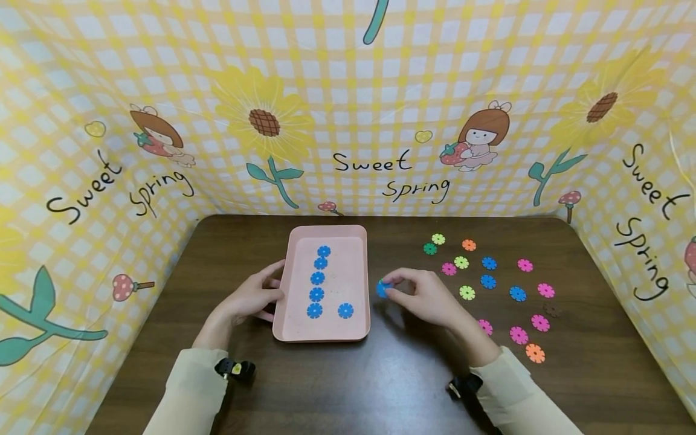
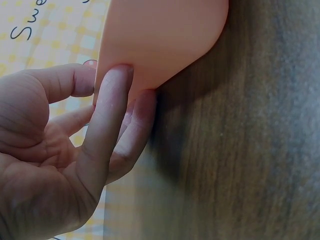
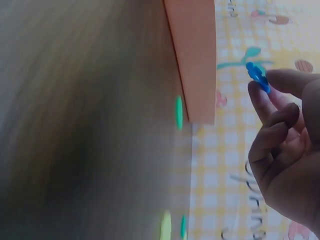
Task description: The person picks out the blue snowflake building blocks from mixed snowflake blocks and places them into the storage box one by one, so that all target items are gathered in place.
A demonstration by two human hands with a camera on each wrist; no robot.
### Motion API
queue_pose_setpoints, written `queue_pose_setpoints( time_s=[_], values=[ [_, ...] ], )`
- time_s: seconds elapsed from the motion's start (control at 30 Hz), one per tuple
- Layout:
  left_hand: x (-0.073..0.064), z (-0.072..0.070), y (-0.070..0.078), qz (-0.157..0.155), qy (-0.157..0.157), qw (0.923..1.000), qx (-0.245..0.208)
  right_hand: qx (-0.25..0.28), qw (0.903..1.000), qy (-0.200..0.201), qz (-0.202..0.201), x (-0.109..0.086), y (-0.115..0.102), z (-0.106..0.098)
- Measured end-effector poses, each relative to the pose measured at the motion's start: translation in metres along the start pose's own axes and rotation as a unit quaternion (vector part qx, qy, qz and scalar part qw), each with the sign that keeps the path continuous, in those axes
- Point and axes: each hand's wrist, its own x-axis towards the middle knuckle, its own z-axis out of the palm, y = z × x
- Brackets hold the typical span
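Note:
A shallow pink tray (image 1: 328, 331) lies on the table, holding several blue flower-shaped plastic discs. Several form a column on its left side, and a single blue disc (image 1: 345, 310) lies at the lower right. My left hand (image 1: 244, 296) touches the tray's left side, its fingertips against the rim and the outer wall (image 2: 165, 35). Just off the tray's right edge, my right hand (image 1: 426, 296) pinches another blue disc (image 3: 257, 77) between thumb and index finger. That disc is held above the table, its face partly covered by the fingertips in the head view.
Loose notched discs are scattered on the dark wooden table (image 1: 321, 393) right of the tray: pink (image 1: 524, 265), blue (image 1: 518, 293), yellow-green (image 1: 466, 293), dark green (image 1: 430, 248), orange (image 1: 535, 353) and brown (image 1: 551, 309). A checked cloth (image 1: 348, 109) encloses the table's back and sides.

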Motion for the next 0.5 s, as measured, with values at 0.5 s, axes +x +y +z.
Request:
queue_pose_setpoints(
  time_s=[0.5],
  values=[
    [-0.001,0.001,0.0,0.006,0.001,1.0,-0.005,-0.035,0.9988,-0.035,0.001,0.046,-0.007,0.054]
  ],
)
